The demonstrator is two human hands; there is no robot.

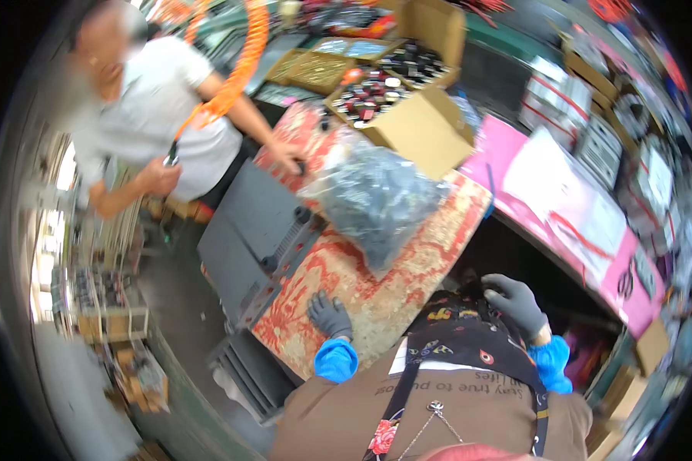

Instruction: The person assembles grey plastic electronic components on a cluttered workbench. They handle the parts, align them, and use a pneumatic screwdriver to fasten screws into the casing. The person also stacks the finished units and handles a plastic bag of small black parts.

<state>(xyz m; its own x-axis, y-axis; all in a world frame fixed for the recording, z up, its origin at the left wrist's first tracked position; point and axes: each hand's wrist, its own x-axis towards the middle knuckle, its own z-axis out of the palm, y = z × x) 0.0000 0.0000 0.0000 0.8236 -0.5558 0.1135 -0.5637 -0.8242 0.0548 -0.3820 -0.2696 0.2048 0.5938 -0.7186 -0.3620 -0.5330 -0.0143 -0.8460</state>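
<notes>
My left hand (331, 316), in a grey glove, lies on the table (369, 303) near its left edge, fingers spread and holding nothing. My right hand (517, 306), also gloved in grey, is raised beside my dark patterned apron (469, 338). Its fingers are loosely bent and apart, and I see nothing held in them. Ahead of my hands, a clear plastic bag (380, 200) with dark contents rests on the table. Left of it are flat dark grey panels (254, 223), beyond my left hand.
Across the table, a co-worker (161, 115) holds a tool (171, 159) on an orange coiled hose (242, 69). Open cartons (423, 131) of small parts stand at the back. A pink-topped bench (515, 161) with wrapped bundles is right. Grey slatted parts (250, 373) lie lower left.
</notes>
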